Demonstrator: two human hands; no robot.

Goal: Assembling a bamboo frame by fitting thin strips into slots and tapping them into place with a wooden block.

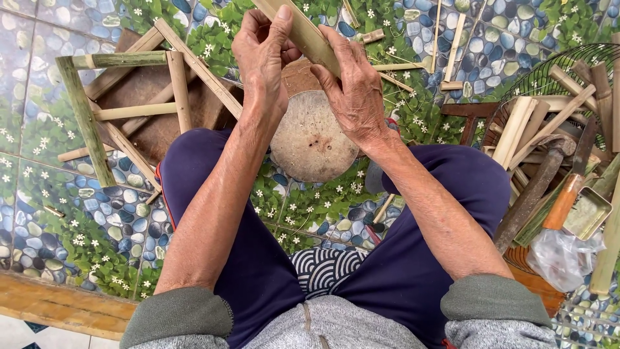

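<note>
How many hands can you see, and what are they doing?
2. The left hand and the right hand are both up near the top middle, gripping one bamboo strip above a round wooden block. No other hands show.

Two hands [310,71], one bamboo strip [303,32], one round wooden block [313,139], one hammer [536,187].

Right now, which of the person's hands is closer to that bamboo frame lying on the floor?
Left. The left hand hovers just beside the bamboo frame; the right hand is farther off. Both grip the bamboo strip.
</note>
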